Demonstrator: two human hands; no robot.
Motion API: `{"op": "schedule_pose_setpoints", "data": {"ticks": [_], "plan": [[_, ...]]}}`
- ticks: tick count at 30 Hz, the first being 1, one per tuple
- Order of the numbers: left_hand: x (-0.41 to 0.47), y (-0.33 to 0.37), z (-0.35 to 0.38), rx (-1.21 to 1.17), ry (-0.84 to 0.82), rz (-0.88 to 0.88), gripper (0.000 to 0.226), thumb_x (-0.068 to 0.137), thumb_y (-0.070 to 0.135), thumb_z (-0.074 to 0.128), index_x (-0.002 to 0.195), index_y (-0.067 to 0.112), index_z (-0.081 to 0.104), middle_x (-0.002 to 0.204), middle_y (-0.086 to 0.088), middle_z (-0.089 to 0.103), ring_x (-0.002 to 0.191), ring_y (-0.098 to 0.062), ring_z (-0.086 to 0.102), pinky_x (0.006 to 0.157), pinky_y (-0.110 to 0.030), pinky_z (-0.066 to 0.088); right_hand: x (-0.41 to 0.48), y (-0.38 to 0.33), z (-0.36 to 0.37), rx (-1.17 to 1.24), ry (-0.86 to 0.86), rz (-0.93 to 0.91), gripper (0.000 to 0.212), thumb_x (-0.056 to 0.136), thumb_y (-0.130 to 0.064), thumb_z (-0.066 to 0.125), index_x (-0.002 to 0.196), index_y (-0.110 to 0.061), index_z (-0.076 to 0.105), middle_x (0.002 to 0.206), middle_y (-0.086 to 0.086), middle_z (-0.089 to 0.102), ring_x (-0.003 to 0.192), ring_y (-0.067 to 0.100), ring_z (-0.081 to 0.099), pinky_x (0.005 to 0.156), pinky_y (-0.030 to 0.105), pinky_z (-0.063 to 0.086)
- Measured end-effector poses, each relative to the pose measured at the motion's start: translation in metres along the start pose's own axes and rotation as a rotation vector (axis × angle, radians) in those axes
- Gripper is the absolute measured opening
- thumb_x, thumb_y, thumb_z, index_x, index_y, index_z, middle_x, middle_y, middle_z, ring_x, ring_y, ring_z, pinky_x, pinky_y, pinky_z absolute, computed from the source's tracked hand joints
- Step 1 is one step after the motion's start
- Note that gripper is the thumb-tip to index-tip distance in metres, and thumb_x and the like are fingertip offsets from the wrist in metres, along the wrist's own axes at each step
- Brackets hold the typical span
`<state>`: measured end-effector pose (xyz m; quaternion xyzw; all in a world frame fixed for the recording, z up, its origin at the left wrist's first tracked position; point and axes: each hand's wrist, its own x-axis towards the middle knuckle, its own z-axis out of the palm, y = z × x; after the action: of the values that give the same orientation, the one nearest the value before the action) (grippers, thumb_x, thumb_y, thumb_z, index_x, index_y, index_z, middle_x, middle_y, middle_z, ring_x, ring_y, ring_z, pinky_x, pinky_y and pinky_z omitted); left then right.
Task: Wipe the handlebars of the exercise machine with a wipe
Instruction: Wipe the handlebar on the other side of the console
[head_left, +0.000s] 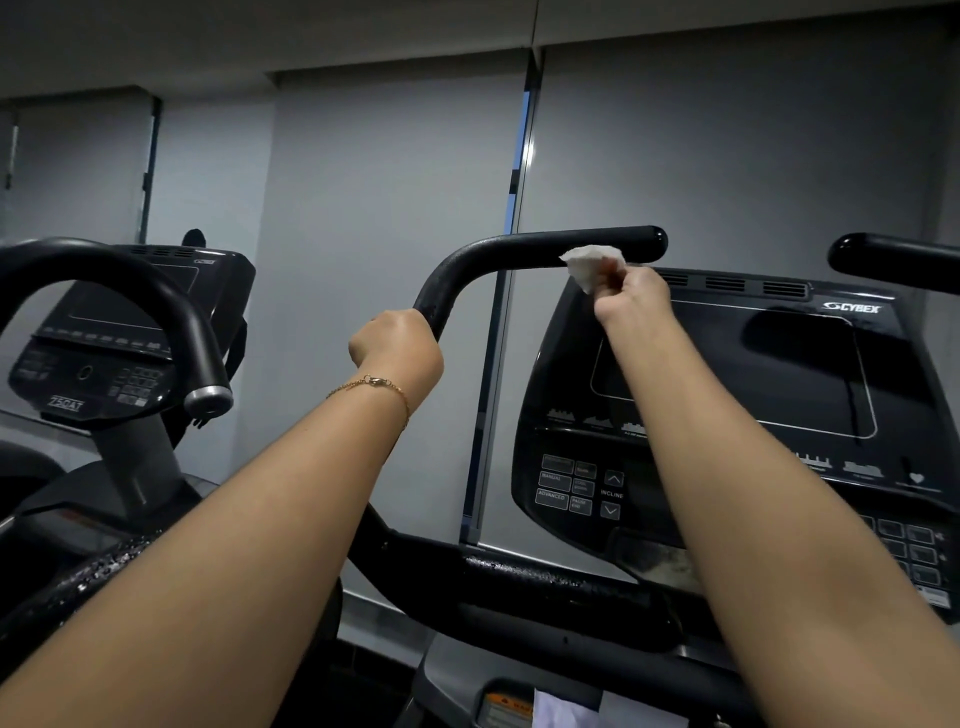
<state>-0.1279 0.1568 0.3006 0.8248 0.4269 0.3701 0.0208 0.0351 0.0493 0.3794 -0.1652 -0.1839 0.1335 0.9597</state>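
Against the curved black matte handlebar, near its capped end, my right grip pinches the crumpled white wipe. My left grip clamps the handlebar's bend. Soft and light, the wipe probably bunches, so I'd hold its middle.

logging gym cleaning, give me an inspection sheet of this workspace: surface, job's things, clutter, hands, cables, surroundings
surface: black handlebar, speckled at its bend; lower crossbar speckled too
job's things: white wipe crumpled, against the handlebar near its end
clutter: pale item at bottom edge, unclear
grippers: left hand grips the handlebar's bend; right hand pinches the wipe
cables: nothing seen
surroundings: console, second machine, grey blinds
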Motion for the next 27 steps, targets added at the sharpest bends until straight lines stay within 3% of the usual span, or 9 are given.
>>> {"op": "schedule_pose_setpoints", "data": {"ticks": [3,7,11,13,15,18,20,23,27], "plan": [[0.001,-0.002,0.001,-0.003,-0.009,-0.008,0.026,0.089,-0.001,0.045,0.112,0.005,0.054,0.084,-0.007,0.046,0.061,-0.019,0.04,0.044,-0.024,0.021,-0.008,0.011,0.0,-0.052,-0.054,0.038,0.032,0.092,0.012,0.025,0.07,-0.005,0.042,0.066,0.008,0.041,0.022,0.013,0.043,0.03,0.015,0.037],[-0.002,-0.003,0.001,-0.009,0.001,0.008,0.026,0.089,-0.001,0.045,0.113,0.005,0.054,0.095,-0.009,0.054,0.068,-0.02,0.044,0.044,-0.024,0.021,-0.01,-0.012,-0.009,0.081,-0.051,0.023,0.033,0.093,0.013,0.03,0.068,-0.005,0.042,0.066,0.008,0.041,0.022,0.012,0.044,0.029,0.016,0.038],[-0.001,-0.001,0.0,-0.004,0.0,0.014,0.028,0.089,-0.002,0.044,0.115,0.004,0.053,0.114,-0.012,0.058,0.083,-0.024,0.05,0.044,-0.023,0.021,-0.007,-0.005,0.003,0.079,-0.001,0.013,0.033,0.087,0.018,0.026,0.068,-0.004,0.042,0.061,0.008,0.041,0.029,0.014,0.042,0.03,0.016,0.038],[-0.001,-0.001,0.001,0.001,-0.009,0.007,0.027,0.089,-0.001,0.045,0.114,0.004,0.053,0.113,-0.012,0.058,0.083,-0.025,0.049,0.044,-0.024,0.022,-0.011,0.011,0.005,-0.039,-0.026,0.024,0.032,0.088,0.016,0.026,0.07,-0.004,0.043,0.06,0.007,0.042,0.029,0.014,0.043,0.03,0.015,0.037],[-0.001,-0.002,0.001,0.008,-0.011,0.0,0.027,0.089,0.0,0.046,0.114,0.005,0.053,0.113,-0.011,0.058,0.082,-0.025,0.048,0.044,-0.024,0.022,-0.016,0.014,0.001,-0.132,-0.011,-0.009,0.031,0.089,0.015,0.03,0.069,-0.005,0.043,0.065,0.008,0.043,0.044,0.015,0.046,0.032,0.014,0.039],[-0.002,-0.003,0.002,0.02,-0.004,0.009,0.027,0.089,-0.001,0.047,0.115,0.004,0.053,0.113,-0.011,0.058,0.079,-0.022,0.044,0.044,-0.024,0.022,-0.009,-0.002,-0.004,-0.046,0.046,-0.11,0.032,0.089,0.014,0.034,0.066,-0.005,0.043,0.068,0.008,0.045,0.053,0.015,0.046,0.032,0.013,0.038],[-0.002,-0.002,0.002,0.024,0.004,0.017,0.028,0.089,-0.002,0.046,0.115,0.004,0.053,0.114,-0.012,0.059,0.081,-0.023,0.046,0.044,-0.023,0.022,-0.001,-0.006,-0.002,-0.032,0.064,-0.141,0.033,0.09,0.014,0.032,0.066,-0.006,0.043,0.065,0.007,0.046,0.046,0.015,0.047,0.032,0.014,0.038],[-0.001,-0.001,0.002,0.025,0.017,0.015,0.028,0.089,-0.001,0.045,0.115,0.005,0.053,0.114,-0.011,0.058,0.082,-0.024,0.048,0.044,-0.023,0.022,-0.008,0.012,0.003,-0.032,-0.019,-0.029,0.034,0.089,0.016,0.029,0.066,-0.004,0.043,0.054,0.007,0.049,0.028,0.012,0.047,0.03,0.015,0.037],[-0.003,-0.002,0.004,0.039,0.021,0.008,0.027,0.09,0.001,0.046,0.116,0.005,0.053,0.108,-0.011,0.057,0.076,-0.021,0.052,0.044,-0.023,0.021,-0.014,0.028,-0.004,0.038,-0.114,0.071,0.035,0.089,0.017,0.03,0.067,-0.007,0.042,0.063,0.006,0.041,0.025,0.011,0.044,0.03,0.015,0.037]]}}
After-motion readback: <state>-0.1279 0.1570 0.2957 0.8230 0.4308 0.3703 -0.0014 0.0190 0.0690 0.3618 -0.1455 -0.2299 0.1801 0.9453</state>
